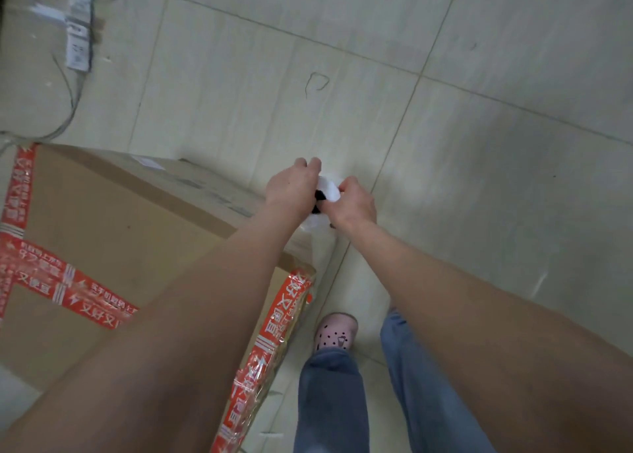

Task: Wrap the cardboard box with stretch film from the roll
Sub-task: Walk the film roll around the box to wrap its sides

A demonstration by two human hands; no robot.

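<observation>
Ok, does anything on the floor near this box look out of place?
Yes: a power strip with loose cables sprawls on the floor just past the cardboard box, possibly a trip risk when circling it.

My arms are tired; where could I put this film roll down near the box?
Free: the beige tiled floor right of and beyond the brown cardboard box with red tape. Crowded: the white power strips and grey cables past the box's far left corner, and by the pink clog.
</observation>
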